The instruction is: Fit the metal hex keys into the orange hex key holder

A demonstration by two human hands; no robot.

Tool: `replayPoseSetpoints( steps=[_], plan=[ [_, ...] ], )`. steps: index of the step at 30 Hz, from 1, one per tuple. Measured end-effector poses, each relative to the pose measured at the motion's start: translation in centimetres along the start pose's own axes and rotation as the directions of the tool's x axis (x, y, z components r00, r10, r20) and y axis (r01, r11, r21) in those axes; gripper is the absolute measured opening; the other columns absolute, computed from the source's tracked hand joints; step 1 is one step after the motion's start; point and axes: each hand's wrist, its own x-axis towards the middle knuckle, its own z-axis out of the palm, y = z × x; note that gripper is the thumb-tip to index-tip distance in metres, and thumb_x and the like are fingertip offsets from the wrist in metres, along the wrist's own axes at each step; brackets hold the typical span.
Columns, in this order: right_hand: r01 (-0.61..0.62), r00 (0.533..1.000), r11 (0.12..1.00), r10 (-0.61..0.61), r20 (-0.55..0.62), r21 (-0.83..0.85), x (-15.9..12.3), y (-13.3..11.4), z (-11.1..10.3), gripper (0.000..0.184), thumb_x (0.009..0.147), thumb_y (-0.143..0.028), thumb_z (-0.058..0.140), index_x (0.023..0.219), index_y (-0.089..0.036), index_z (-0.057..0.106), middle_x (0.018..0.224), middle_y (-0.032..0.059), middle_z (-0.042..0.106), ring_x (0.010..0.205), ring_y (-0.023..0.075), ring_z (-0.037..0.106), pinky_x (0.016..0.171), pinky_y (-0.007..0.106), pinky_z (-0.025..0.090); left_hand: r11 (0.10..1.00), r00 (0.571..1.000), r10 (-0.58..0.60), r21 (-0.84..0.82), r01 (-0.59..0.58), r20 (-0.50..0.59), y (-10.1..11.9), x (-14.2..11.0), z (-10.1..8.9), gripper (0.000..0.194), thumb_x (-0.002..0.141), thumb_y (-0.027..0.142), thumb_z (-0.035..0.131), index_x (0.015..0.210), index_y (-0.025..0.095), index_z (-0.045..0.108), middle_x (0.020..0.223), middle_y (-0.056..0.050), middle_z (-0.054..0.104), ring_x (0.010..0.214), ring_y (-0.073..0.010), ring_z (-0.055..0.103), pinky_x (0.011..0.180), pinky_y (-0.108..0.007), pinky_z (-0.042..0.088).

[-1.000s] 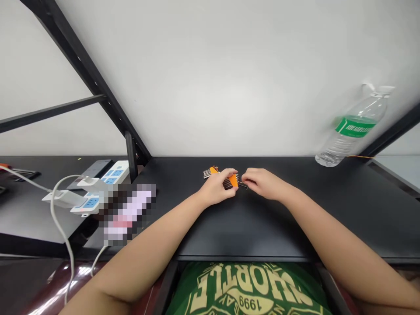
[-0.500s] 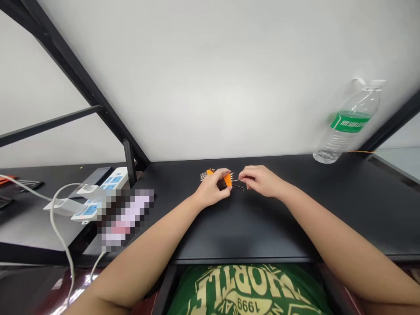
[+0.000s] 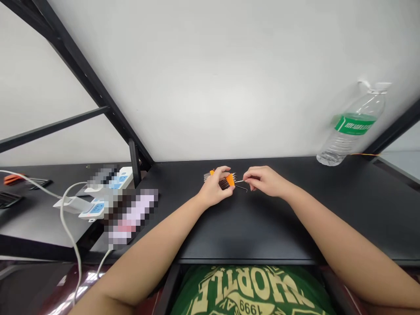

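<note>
**Small key drawn clear of the holder**

At frame centre, the left hand (image 3: 215, 190) clamps the orange hex-key holder (image 3: 226, 180) on the worktop (image 3: 249, 227). The right hand (image 3: 265, 181) pinches a thin hex key (image 3: 242, 186), now slightly farther out from the holder than a moment ago.

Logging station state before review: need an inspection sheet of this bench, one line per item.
Surface: matte black tabletop, bare in front of the person.
Job's things: orange plastic holder of metal hex keys; one thin L-shaped hex key at its end.
Clutter: clear plastic water bottle with green label, far right by the wall.
Grippers: left hand grips the holder; right hand pinches the single key.
Cables: white power strip with blue sockets, white cable trailing off the left edge.
Surroundings: white wall, black metal frame.
</note>
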Motion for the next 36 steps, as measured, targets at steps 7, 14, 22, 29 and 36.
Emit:
replayPoseSetpoints(
  steps=[7, 14, 22, 29, 36],
  plan=[
    [0.022, 1.000, 1.000, -0.022, -0.001, 0.002, 0.1, 0.0, 0.3, 0.020, 0.094, -0.019, 0.049, 0.089, -0.019, 0.068, 0.082, 0.0010, 0.066, 0.063, 0.0119, 0.066, 0.069, 0.026, 0.052, 1.000, 1.000, 0.011, 0.012, -0.011, 0.003, 0.2, -0.1, -0.2, 0.058, 0.078, 0.029, 0.070, 0.129, 0.024, 0.043, 0.110, -0.004, 0.073, 0.095, -0.0187, 0.071, 0.090, -0.034, 0.054],
    [0.030, 1.000, 0.997, -0.030, 0.002, -0.064, 0.0, -0.2, 0.4, 0.021, 0.096, -0.021, 0.049, 0.088, -0.020, 0.069, 0.084, 0.0019, 0.066, 0.062, 0.0120, 0.065, 0.068, 0.027, 0.052, 0.997, 0.996, 0.067, 0.020, -0.068, 0.059, 0.3, -0.1, -0.3, 0.055, 0.077, 0.029, 0.071, 0.127, 0.024, 0.048, 0.109, -0.005, 0.074, 0.100, -0.0201, 0.072, 0.094, -0.036, 0.054],
    [-0.146, 0.987, 0.935, 0.162, -0.021, 0.324, 0.1, -0.1, 1.3, 0.016, 0.088, -0.034, 0.067, 0.086, -0.020, 0.059, 0.064, -0.0015, 0.067, 0.056, 0.0161, 0.068, 0.058, 0.028, 0.055, 0.998, 0.994, 0.035, 0.056, -0.041, 0.102, 0.1, -0.4, 0.1, 0.052, 0.078, 0.031, 0.071, 0.126, 0.024, 0.052, 0.107, -0.005, 0.073, 0.103, -0.0231, 0.071, 0.091, -0.039, 0.056],
    [-0.190, 0.951, 0.767, 0.298, -0.078, 0.613, 0.9, 0.8, 3.6, 0.032, 0.077, -0.042, 0.080, 0.081, -0.018, 0.060, 0.060, 0.0009, 0.070, 0.055, 0.0187, 0.069, 0.056, 0.031, 0.059, 0.996, 0.996, 0.077, -0.037, -0.076, 0.038, -0.5, -0.3, 0.6, 0.045, 0.080, 0.031, 0.071, 0.121, 0.022, 0.055, 0.111, -0.006, 0.071, 0.103, -0.0203, 0.070, 0.092, -0.035, 0.056],
    [-0.183, 0.954, 0.844, 0.277, -0.118, 0.504, 0.8, 0.3, 5.1, 0.028, 0.087, -0.044, 0.069, 0.095, -0.017, 0.074, 0.074, 0.0041, 0.073, 0.063, 0.0171, 0.070, 0.063, 0.030, 0.059, 0.997, 1.000, 0.004, -0.077, -0.005, -0.015, -0.5, 0.0, 0.5, 0.045, 0.079, 0.032, 0.072, 0.118, 0.021, 0.053, 0.104, -0.006, 0.074, 0.096, -0.0200, 0.072, 0.087, -0.034, 0.058]
  ],
)
